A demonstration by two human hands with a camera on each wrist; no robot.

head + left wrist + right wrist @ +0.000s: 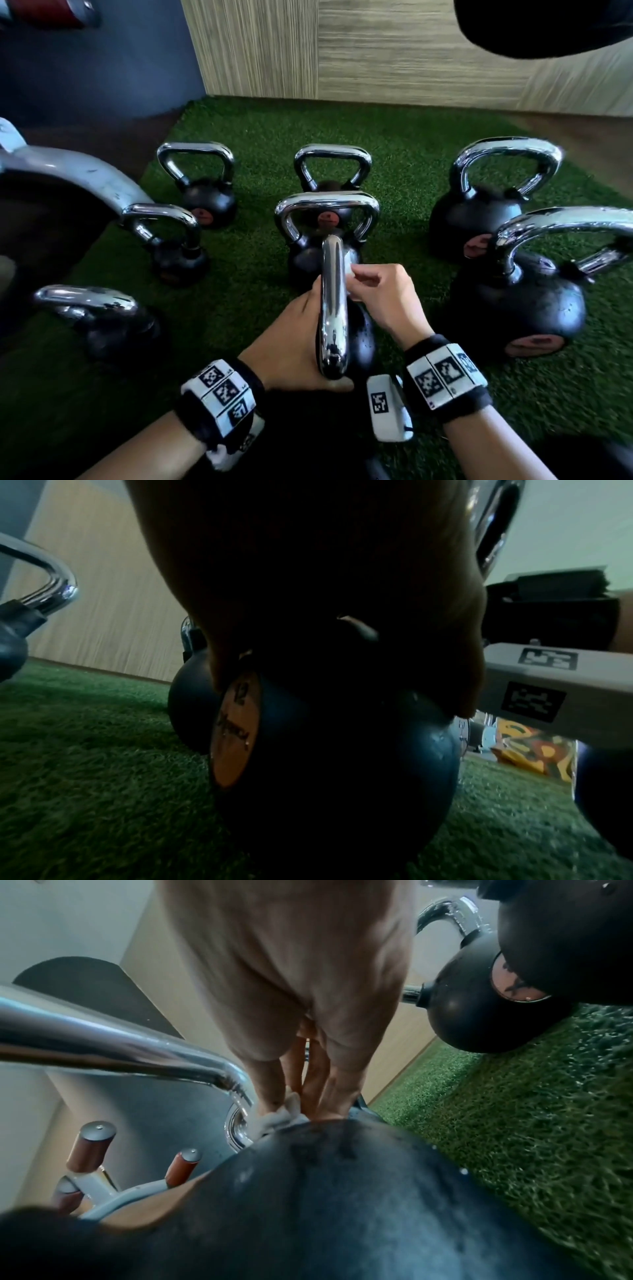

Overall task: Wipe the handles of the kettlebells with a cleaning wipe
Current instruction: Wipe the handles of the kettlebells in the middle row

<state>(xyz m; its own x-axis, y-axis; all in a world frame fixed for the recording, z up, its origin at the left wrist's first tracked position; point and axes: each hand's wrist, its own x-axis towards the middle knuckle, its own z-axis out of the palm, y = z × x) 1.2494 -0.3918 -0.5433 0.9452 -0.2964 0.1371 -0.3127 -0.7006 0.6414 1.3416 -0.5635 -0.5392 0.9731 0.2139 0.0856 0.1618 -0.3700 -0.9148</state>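
At the left edge of the head view a grey weight rack (68, 171) curves over three small kettlebells (178, 240) on the green turf (239, 308). At lower centre the left hand (291, 346) wraps the near end of the chrome handle (333, 308) of the nearest kettlebell (359, 339), thumb under its base; how the other fingers lie cannot be told. To its right, the right hand (383, 298) pinches a white cleaning wipe (354, 274) against the far end of that handle, fingers pressed together. Two large kettlebells (513, 308) fill the right side. Only the left wrist view shows this kettlebell's round orange label (236, 731) printed "12", with a script word below too blurred to read. Only the right wrist view shows the fingertips (270, 1096) squeezing the wipe (281, 1118) at the foot of the handle, and red-capped rack pegs (89, 1148) at lower left
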